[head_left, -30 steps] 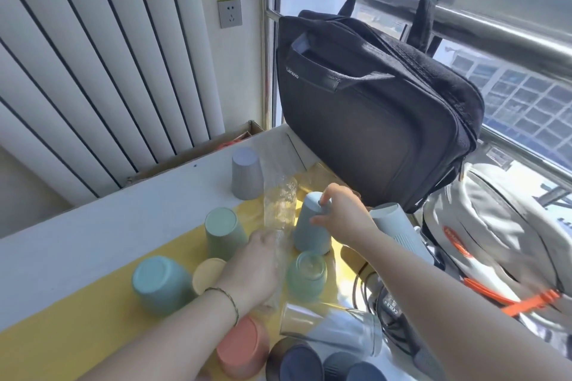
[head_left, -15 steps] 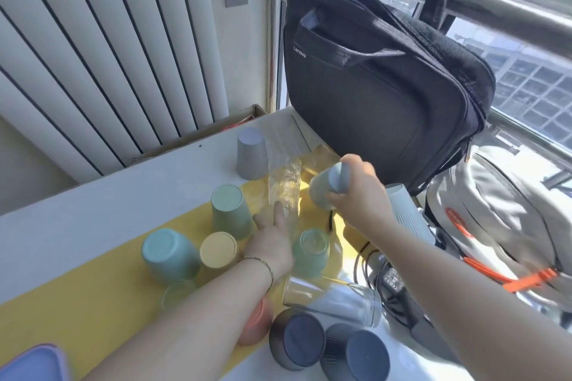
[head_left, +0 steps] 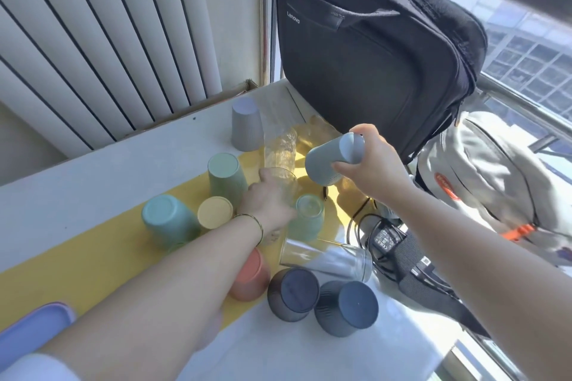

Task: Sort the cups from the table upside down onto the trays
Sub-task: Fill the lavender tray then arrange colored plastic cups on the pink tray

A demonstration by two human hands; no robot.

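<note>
Blue-grey cup (head_left: 332, 161) in air over far end of yellow tray (head_left: 93, 260), tilted on side, near black bag (head_left: 371, 65); right hand (head_left: 374, 164) fingers wrapped round it. Left hand (head_left: 269, 204) fingers curled round clear glass (head_left: 280, 148) standing on tray.

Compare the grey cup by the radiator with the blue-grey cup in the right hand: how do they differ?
The grey cup stands upside down on the table, untouched; the blue-grey cup is in the air, tipped sideways, gripped by the right hand. One is plain grey, the other bluer. Both are tapered with ribbed sides.
</note>
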